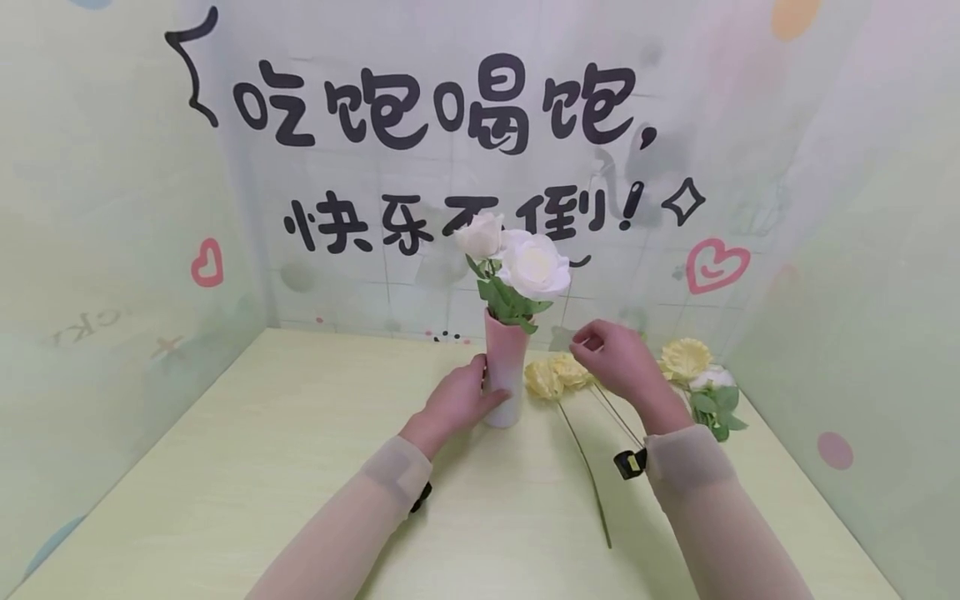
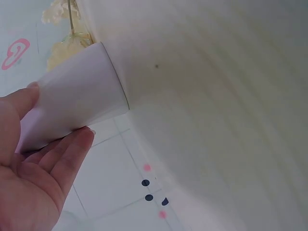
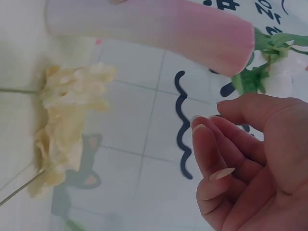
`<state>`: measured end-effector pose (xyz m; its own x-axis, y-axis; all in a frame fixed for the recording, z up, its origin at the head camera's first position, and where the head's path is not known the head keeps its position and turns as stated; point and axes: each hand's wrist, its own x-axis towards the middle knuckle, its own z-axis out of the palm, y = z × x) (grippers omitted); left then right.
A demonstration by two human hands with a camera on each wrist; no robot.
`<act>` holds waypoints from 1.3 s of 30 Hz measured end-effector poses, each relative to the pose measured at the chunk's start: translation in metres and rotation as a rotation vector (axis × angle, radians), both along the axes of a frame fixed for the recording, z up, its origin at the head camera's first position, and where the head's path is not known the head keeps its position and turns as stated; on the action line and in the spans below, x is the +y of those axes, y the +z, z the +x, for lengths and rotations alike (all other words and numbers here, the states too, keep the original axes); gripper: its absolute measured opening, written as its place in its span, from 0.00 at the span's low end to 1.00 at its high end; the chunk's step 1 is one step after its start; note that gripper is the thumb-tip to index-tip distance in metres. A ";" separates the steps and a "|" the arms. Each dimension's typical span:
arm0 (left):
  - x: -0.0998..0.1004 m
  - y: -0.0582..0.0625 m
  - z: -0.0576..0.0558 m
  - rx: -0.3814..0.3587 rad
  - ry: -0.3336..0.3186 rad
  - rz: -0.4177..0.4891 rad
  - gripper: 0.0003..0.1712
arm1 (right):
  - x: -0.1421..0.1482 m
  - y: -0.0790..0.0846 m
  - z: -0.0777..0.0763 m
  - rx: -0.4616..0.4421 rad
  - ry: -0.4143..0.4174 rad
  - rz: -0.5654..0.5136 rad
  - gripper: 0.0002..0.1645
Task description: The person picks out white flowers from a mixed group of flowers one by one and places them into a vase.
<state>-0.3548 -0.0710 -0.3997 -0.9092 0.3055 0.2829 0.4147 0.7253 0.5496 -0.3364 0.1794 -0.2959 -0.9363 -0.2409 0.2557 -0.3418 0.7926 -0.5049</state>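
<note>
A pink and white vase (image 1: 506, 367) stands on the pale green table (image 1: 300, 467) with two white roses (image 1: 534, 265) in it. My left hand (image 1: 459, 402) grips the vase's lower part; its fingers (image 2: 67, 154) curl round the vase (image 2: 77, 103). My right hand (image 1: 617, 357) hovers to the right of the vase, fingers loosely curled and holding nothing, above the yellow flowers (image 1: 555, 375) that lie on the table. In the right wrist view the right hand (image 3: 250, 163) is empty, near the vase (image 3: 159, 33) and the yellow flowers (image 3: 62, 125).
Long stems (image 1: 588, 475) run from the yellow flowers toward me. Another yellow flower (image 1: 685, 358) and a white bud with leaves (image 1: 712, 392) lie at the right, near the wall. Decorated walls enclose the table on three sides.
</note>
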 end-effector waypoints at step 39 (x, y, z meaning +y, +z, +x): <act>0.001 -0.002 -0.003 -0.016 -0.001 0.017 0.36 | 0.160 -0.070 0.015 -0.087 -0.215 0.146 0.18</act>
<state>-0.3575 -0.0704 -0.4018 -0.9131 0.3022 0.2738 0.4070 0.7154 0.5679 -0.3212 0.3390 -0.3656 -0.9868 -0.0630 0.1495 -0.1186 0.9088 -0.4001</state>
